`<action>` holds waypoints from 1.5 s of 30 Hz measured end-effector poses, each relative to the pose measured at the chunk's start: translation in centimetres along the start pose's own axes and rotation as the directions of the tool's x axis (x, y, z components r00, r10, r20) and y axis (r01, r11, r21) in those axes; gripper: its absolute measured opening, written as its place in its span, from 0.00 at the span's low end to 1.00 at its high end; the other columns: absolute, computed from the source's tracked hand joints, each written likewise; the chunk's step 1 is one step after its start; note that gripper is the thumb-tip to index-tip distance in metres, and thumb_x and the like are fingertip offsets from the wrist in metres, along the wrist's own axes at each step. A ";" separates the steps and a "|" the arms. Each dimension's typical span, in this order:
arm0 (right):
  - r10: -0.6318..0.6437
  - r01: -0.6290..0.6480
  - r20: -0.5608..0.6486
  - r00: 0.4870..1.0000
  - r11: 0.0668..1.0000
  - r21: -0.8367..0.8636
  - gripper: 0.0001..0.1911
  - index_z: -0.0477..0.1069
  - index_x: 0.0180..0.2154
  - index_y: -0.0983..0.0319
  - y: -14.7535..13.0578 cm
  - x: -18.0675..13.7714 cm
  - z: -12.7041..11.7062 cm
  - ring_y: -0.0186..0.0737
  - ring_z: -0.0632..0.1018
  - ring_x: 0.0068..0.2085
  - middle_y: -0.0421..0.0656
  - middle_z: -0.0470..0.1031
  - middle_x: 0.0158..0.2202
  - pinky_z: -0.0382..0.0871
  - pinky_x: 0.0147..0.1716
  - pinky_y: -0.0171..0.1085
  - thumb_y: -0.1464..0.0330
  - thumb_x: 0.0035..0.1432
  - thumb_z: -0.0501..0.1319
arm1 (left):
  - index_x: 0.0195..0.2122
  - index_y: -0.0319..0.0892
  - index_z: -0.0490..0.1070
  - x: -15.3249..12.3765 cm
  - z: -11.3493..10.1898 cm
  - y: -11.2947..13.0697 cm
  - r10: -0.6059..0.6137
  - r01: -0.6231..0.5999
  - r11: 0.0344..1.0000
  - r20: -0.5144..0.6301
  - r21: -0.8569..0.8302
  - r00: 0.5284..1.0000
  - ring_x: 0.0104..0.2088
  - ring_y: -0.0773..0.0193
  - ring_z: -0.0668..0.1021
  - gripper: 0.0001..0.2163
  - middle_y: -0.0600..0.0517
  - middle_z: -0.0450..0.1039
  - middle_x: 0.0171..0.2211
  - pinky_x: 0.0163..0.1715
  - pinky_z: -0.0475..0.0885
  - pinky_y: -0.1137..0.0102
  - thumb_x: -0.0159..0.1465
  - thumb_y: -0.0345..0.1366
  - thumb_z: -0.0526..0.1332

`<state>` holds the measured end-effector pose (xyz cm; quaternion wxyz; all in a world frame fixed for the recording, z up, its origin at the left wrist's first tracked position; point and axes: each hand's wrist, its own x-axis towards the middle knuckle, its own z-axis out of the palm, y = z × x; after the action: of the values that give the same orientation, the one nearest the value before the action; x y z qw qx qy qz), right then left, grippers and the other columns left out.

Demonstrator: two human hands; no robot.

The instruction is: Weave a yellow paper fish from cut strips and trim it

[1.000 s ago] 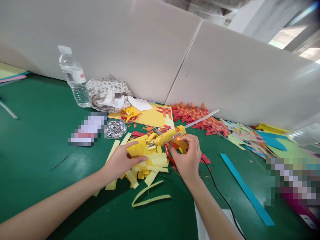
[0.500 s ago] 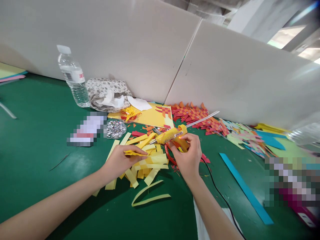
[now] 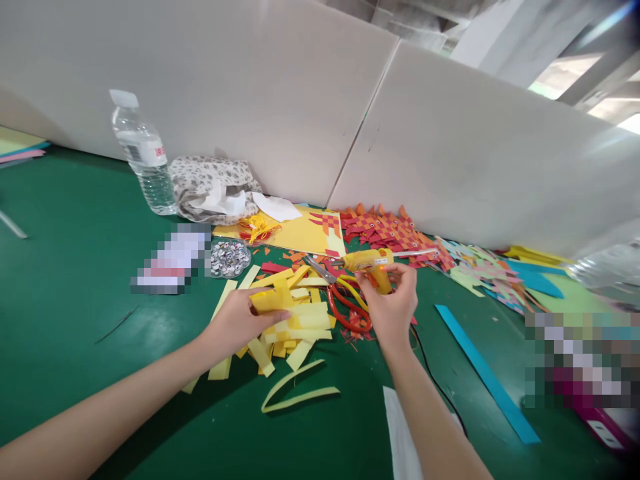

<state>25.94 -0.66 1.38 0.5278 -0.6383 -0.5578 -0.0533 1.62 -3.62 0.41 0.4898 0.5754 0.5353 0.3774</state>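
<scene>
My left hand [image 3: 243,320] is closed on a small piece woven from yellow paper strips [image 3: 273,299], above a loose pile of pale and deep yellow paper strips [image 3: 305,317]. My right hand [image 3: 393,300] grips the handle of a yellow hot glue gun [image 3: 367,259]. A clear glue stick [image 3: 415,253] sticks out of its back, and its nozzle points left. Between my hands lie scissors [image 3: 350,313] with red handles, partly behind the right hand. One bent pale yellow strip [image 3: 300,400] rests in front of the pile.
Red and orange woven paper fish [image 3: 387,230] lie along the partition. A water bottle [image 3: 145,160], a patterned cloth bag [image 3: 215,177] and a dish of googly eyes [image 3: 229,258] stand at back left. On the right are a blue paper strip [image 3: 487,373] and a magenta power strip [image 3: 595,413].
The glue gun has moved right, away from the yellow paper, and levelled out, uncovering the scissors. My left hand has turned the woven piece so its flat face shows.
</scene>
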 end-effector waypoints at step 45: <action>-0.214 0.186 -0.060 0.975 0.933 -0.308 0.13 0.60 0.34 0.59 3.4 2.4 -1.4 0.42 0.70 0.36 0.43 0.67 0.35 0.65 0.35 0.39 0.67 0.45 0.62 | 0.33 0.40 0.76 0.2 0.1 0.4 -0.109 0.112 0.987 0.029 -0.117 0.994 0.34 0.55 0.81 0.15 0.49 0.80 0.33 0.31 0.77 0.69 0.46 0.43 0.69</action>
<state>30.18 0.54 1.47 0.4416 -0.6479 -0.5801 -0.2205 1.87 -3.47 0.74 0.5492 0.5192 0.5375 0.3741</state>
